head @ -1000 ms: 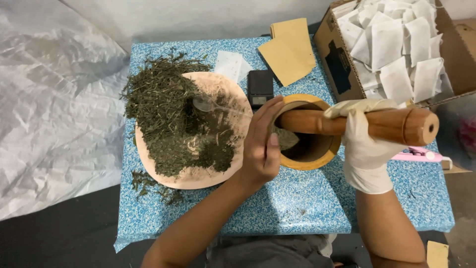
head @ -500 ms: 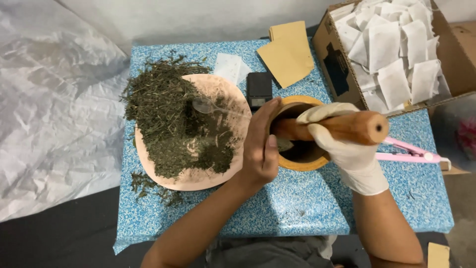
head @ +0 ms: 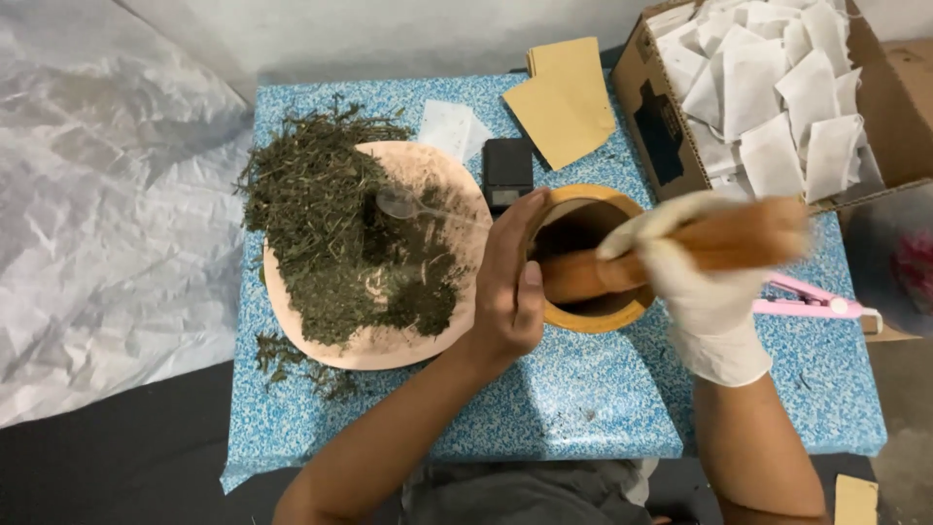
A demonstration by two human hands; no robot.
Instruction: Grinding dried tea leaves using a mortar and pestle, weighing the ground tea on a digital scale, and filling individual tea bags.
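Observation:
A wooden mortar [head: 622, 316] stands in the middle of a small blue speckled table [head: 573, 408]. My bare left hand [head: 510, 287] grips the mortar's left rim. My right hand [head: 695, 277], in a white glove, is closed around a thick wooden pestle [head: 739, 238], blurred by motion, whose lower end is inside the mortar. To the left lies a pale pink plate [head: 428, 335] heaped with dried green herbs [head: 330, 233], with a clear plastic spoon [head: 408, 206] resting on them.
A cardboard box [head: 671, 126] of white filter bags sits at the back right. Brown paper envelopes [head: 569, 97], a white bag [head: 452, 128] and a small black scale [head: 507, 170] lie behind the mortar. A pink tool [head: 812, 301] lies right. Crumpled white plastic sheet [head: 107, 214] covers the left.
The pestle's handle has swung from lying out to the right toward the mortar and back, working inside the bowl. My left hand stays on the rim.

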